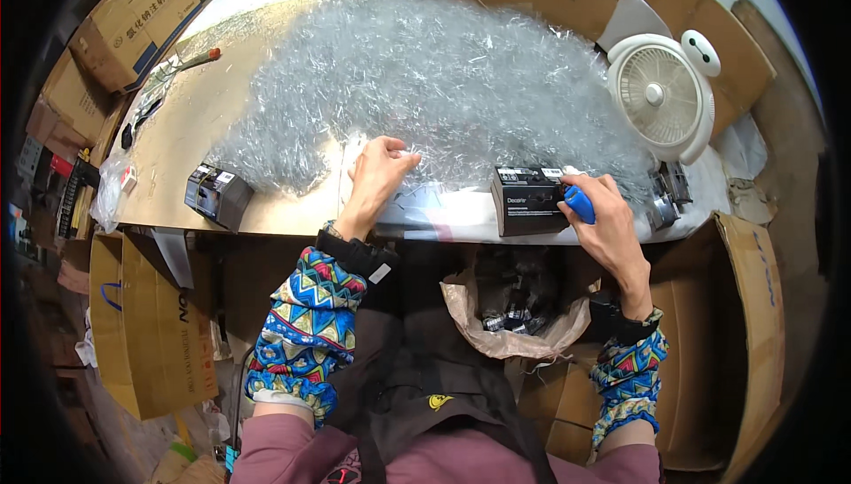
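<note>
A big heap of clear, silvery shredded plastic strands (425, 67) covers most of the table. At its near edge my left hand (381, 172) is raised, thumb and fingertips pinched together. Whatever sits between those fingertips is too small to name. My right hand (607, 218) is wrapped round a small blue tool handle (579, 204); the tool's working end is hidden. Close against that hand, on the table's front edge, stands a black printed box (525, 203). Farther left, a second black box (218, 196) sits tilted at the edge of the heap.
A white fan (656, 94) stands at the right, with several small dark packs (670, 193) below it. An open plastic bag (479, 329) of black items is under the table edge. Cardboard boxes (745, 307) flank both sides. A red-tipped tool (202, 58) lies at far left.
</note>
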The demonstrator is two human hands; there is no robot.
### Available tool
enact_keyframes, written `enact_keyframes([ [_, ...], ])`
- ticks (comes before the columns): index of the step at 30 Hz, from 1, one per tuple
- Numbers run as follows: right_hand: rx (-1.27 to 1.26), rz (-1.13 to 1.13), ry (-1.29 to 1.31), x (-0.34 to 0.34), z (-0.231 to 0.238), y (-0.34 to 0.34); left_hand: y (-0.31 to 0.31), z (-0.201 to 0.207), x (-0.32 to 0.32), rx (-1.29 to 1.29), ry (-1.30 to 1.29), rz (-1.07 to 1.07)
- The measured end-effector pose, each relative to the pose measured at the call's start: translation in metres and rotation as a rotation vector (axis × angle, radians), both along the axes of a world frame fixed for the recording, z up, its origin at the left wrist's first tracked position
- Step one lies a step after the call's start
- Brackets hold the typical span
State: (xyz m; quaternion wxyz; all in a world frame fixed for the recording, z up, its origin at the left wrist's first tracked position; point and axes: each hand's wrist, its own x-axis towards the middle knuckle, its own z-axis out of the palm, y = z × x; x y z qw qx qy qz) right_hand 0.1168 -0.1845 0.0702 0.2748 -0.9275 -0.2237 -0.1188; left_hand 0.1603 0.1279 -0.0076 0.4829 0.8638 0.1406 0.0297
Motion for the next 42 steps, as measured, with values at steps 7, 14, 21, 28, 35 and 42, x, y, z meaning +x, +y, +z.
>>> enact_keyframes([
  [7, -0.009, 0.106, -0.167, 0.01, -0.001, -0.008, 0.027, 0.003, -0.021, -0.386, -0.285, -0.116],
  [14, 0.533, -0.116, 0.187, -0.03, 0.006, 0.015, 0.005, 0.039, -0.084, -0.972, -0.255, -0.048],
  [21, 0.858, -0.165, 0.667, -0.049, 0.004, 0.029, -0.039, 0.038, -0.128, -1.463, 0.118, 0.035],
  [28, 0.809, -0.169, 0.796, -0.052, -0.002, 0.028, -0.063, 0.034, -0.141, -1.166, 0.144, -0.045],
  [35, 0.674, -0.009, 0.844, -0.049, -0.007, 0.036, -0.071, 0.036, -0.144, -1.141, 0.178, -0.157],
  [42, 0.467, -0.014, 0.704, -0.049, -0.018, 0.04, -0.076, 0.029, -0.149, -1.151, 0.233, -0.083],
])
